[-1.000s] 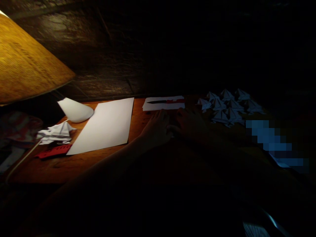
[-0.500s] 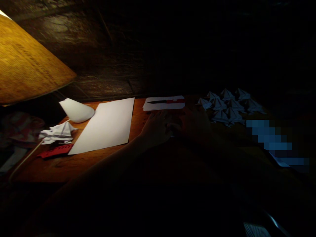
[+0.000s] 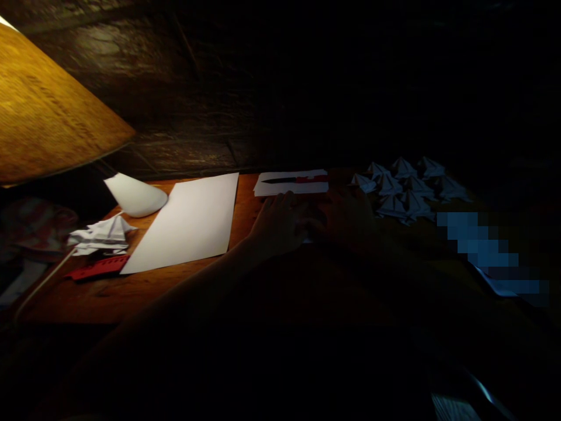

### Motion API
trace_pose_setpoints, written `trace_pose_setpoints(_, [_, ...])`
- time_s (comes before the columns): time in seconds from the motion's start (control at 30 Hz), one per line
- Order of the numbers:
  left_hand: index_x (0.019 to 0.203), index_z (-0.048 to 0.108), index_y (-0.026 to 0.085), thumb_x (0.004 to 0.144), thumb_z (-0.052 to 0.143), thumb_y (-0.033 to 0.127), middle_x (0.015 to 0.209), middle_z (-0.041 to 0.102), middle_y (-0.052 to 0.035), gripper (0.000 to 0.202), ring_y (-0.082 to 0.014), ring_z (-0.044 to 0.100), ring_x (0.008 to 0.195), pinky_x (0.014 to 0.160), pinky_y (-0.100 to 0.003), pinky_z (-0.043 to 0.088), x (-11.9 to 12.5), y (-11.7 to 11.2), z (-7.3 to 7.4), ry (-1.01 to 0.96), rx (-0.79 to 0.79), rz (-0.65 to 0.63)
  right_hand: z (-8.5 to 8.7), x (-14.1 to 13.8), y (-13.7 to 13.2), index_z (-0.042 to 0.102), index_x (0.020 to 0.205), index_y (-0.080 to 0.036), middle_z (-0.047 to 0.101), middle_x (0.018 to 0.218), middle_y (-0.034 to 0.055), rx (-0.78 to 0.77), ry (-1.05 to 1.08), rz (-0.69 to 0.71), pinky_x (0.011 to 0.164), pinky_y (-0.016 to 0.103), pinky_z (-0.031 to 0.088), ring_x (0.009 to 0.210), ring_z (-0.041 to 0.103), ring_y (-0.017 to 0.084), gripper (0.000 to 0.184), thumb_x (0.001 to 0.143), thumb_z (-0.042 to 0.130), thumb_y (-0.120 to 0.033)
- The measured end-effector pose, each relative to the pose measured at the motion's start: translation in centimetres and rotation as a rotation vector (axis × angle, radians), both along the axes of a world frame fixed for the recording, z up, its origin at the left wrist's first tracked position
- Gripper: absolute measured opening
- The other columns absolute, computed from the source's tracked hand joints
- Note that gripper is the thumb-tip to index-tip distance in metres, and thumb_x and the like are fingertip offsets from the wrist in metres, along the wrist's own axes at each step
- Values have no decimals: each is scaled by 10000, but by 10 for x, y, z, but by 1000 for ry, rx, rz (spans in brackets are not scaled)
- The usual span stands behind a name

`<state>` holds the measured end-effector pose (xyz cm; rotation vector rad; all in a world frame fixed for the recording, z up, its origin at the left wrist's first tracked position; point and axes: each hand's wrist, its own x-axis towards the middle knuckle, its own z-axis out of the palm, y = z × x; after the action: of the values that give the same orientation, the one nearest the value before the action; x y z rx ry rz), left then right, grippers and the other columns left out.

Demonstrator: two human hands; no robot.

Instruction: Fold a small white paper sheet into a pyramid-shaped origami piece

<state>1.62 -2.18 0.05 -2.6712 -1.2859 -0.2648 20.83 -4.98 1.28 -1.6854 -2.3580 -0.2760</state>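
Observation:
In deep shadow at the middle of the table, my left hand (image 3: 277, 223) and my right hand (image 3: 350, 217) are close together, fingers bent and thumbs nearly meeting. A piece of white paper (image 3: 308, 240) is held down between them, mostly hidden by the hands. Just beyond my left fingertips lies a stack of paper slips (image 3: 287, 189), with a red-handled knife (image 3: 311, 179) on top. Several folded paper figures (image 3: 409, 186) stand past my right hand.
A large white sheet (image 3: 188, 225) lies on the wooden table (image 3: 166, 292), beside a curled paper (image 3: 135, 196). Further left are a folded paper piece (image 3: 103, 235), a red toothed object (image 3: 99, 269) and a pale cord (image 3: 46, 283). A lampshade (image 3: 56, 111) overhangs the left; a dark wall stands behind.
The fingers of my left hand have shifted slightly and spread a little over the paper. The white bit showing between the hands has changed shape. The other things have stayed put.

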Motion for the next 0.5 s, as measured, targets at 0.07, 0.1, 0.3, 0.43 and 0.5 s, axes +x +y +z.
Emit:
trace_pose_setpoints(0.07, [1401,595,206,926,621,400,1333,561,-165,514,-373,538,1224,1002,-527,464,0,1,1,20,10,9,-3,4,2,750,1274,-182,695,1221,172,2,9,32,980,498,333,1192,567,362,713,1038,317,-697])
trace_pose_setpoints(0.1, [1419,589,212,930,623,421,1335,561,-165,534,-373,535,1227,1002,-526,465,-1,1,2,26,13,11,-4,6,4,747,1277,-178,694,1216,170,3,15,52,980,495,333,1181,573,359,696,1036,341,-688])
trace_pose_setpoints(0.3, [1428,612,249,928,650,542,1304,576,-148,581,-370,531,1201,976,-527,477,-7,10,0,-5,-8,-16,-12,24,24,760,1206,-214,699,1158,126,-26,64,192,940,433,373,1089,610,301,490,1034,479,-577])
trace_pose_setpoints(0.43, [1370,670,281,990,597,469,1213,595,-119,430,-334,555,1142,943,-498,487,-15,27,-3,-63,-46,-79,-17,33,39,748,1227,-227,689,1163,118,-42,95,263,894,412,401,1078,608,294,396,1029,523,-486])
trace_pose_setpoints(0.5, [1332,695,298,998,589,376,1197,599,-104,359,-320,556,1152,962,-494,478,-20,36,-4,-84,-56,-122,-19,37,44,740,1251,-216,680,1146,123,-49,109,308,860,399,408,1045,610,286,373,1028,520,-420])
